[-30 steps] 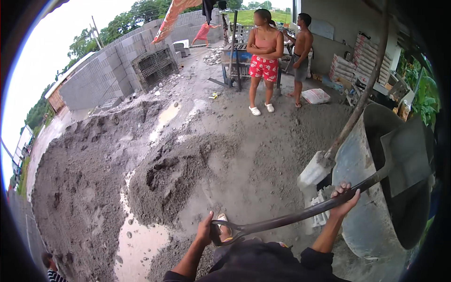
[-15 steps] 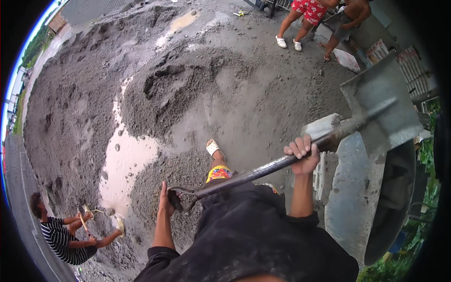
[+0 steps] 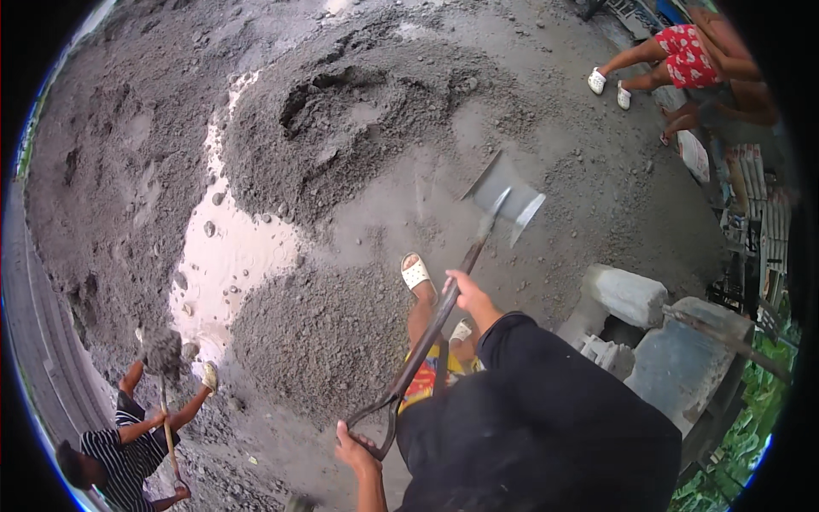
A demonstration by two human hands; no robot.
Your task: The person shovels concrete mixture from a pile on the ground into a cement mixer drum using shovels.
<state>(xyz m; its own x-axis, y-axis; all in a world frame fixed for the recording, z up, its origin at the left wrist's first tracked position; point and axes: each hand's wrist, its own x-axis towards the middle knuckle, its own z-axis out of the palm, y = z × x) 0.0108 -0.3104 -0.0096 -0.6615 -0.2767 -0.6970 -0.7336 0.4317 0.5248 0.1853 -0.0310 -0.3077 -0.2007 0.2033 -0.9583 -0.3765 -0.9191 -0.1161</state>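
A long-handled shovel (image 3: 437, 322) lies across my front, held in both hands. Its flat metal blade (image 3: 508, 198) points away from me, over the wet grey ground, with no load on it that I can make out. My left hand (image 3: 358, 450) is closed on the D-shaped grip at the near end. Farther up, my right hand (image 3: 465, 292) wraps round the shaft. Left of the shaft lies a mound of gravelly grey mix (image 3: 316, 341). Beyond the blade, a second heap (image 3: 367, 111) has a hollow in its top.
A pool of pale watery slurry (image 3: 239, 247) runs between the heaps. At lower left a co-worker in a striped shirt (image 3: 111, 452) lifts a loaded shovel. Two people stand at upper right, one in red shorts (image 3: 687, 55). Concrete blocks (image 3: 627, 294) and a grey metal panel (image 3: 678, 363) are at right.
The shovel blade has swung from the right by the metal panel to the ground ahead of me. Both hands moved with it. The striped-shirt co-worker has raised a load of mix.
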